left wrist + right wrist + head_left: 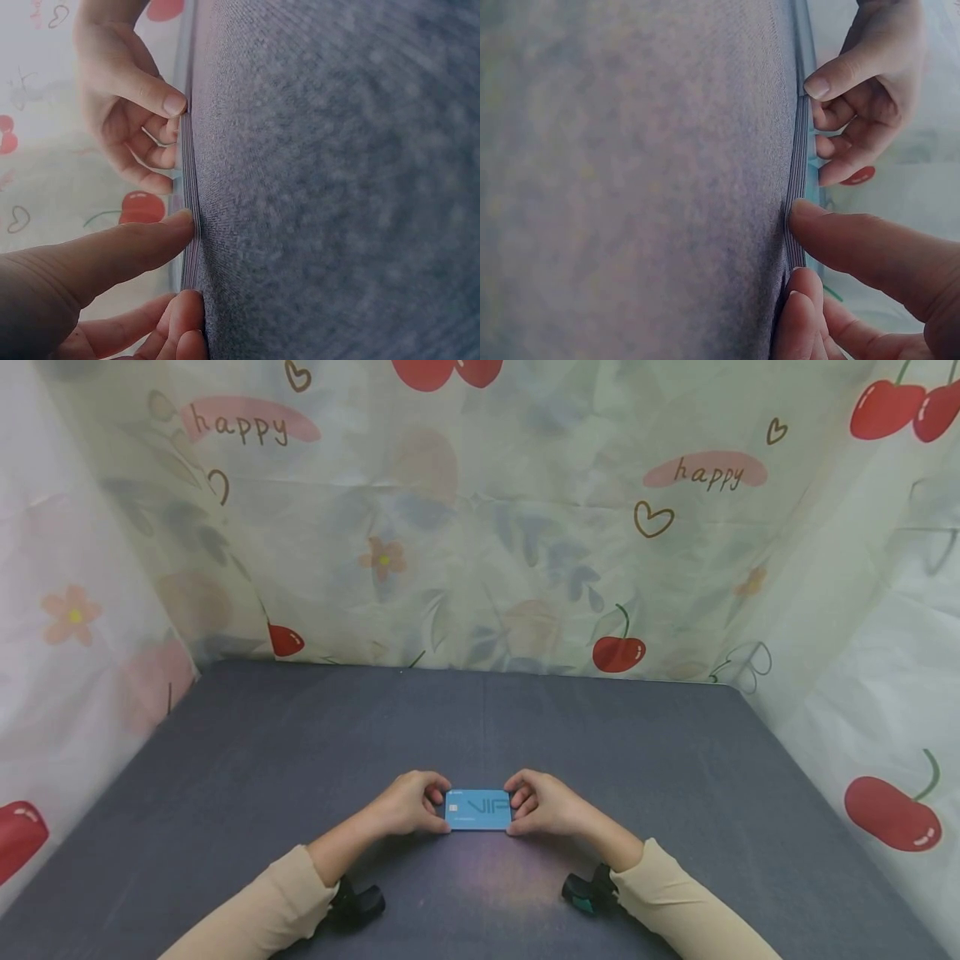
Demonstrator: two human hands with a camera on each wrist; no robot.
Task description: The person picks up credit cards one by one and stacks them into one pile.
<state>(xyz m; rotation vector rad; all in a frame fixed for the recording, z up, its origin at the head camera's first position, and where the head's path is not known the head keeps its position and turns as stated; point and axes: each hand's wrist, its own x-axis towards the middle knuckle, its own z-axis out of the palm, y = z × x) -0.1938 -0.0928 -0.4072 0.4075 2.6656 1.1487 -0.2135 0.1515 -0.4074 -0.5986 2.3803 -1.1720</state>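
Observation:
A thin stack of blue cards (477, 810) lies flat on the dark cloth, its top card printed with "VIP" and a small chip square. My left hand (411, 803) grips the left end, thumb at the near corner and fingers at the far one. Mirroring it, my right hand (549, 803) grips the right end the same way. From the left wrist, the layered edges of the cards (190, 165) show as fine parallel lines under the thumb. The right wrist view also shows these stacked edges (796, 172), low against the cloth.
Dark grey cloth (480, 727) covers the table. A printed curtain (480, 568) with cherries, hearts and "happy" lettering closes off the back and both sides. Black wrist devices sit at the left cuff (360, 903) and the right cuff (588, 892).

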